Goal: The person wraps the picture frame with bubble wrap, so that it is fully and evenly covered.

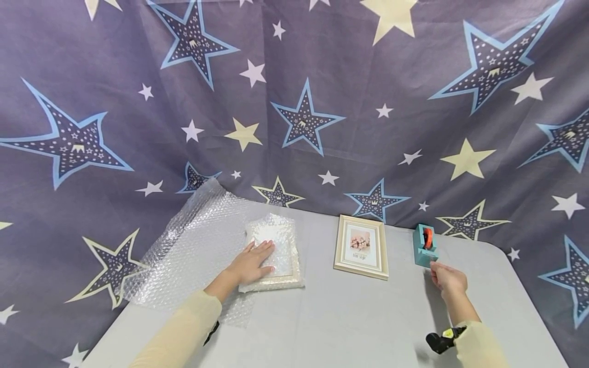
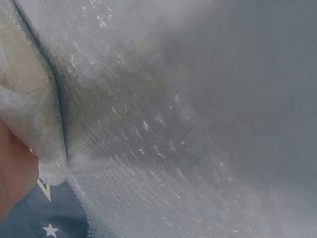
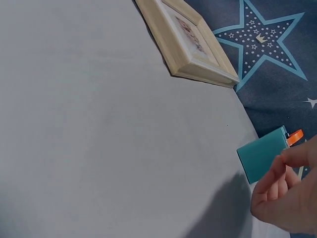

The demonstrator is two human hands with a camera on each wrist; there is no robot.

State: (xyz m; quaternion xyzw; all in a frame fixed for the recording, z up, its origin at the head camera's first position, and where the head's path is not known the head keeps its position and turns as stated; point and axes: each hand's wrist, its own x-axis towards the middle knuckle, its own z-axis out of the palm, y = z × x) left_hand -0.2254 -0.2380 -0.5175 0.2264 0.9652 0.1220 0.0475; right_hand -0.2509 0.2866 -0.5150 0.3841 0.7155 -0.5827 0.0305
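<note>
My left hand (image 1: pixel 252 263) lies spread on top of a picture frame wrapped in bubble wrap (image 1: pixel 280 240). The wrapped frame rests on a larger sheet of bubble wrap (image 1: pixel 184 255). In the left wrist view, its wrapped edge (image 2: pixel 34 99) shows beside part of the hand. At the right, my right hand (image 1: pixel 450 280) has thumb and forefinger pinched together at the front end of a teal tape dispenser (image 1: pixel 420 248) with an orange core. The pinch seems to be on the tape's end; the clear strip itself is hardly visible. In the right wrist view, the fingertips are by the dispenser (image 3: pixel 262 153).
An unwrapped cream picture frame (image 1: pixel 340 245) with a flower print lies between the hands near the back edge. Grey cloth covers the table (image 1: pixel 349 322). A dark star-patterned curtain (image 1: pixel 294 66) hangs behind and at both sides. The bubble wrap reaches the left edge.
</note>
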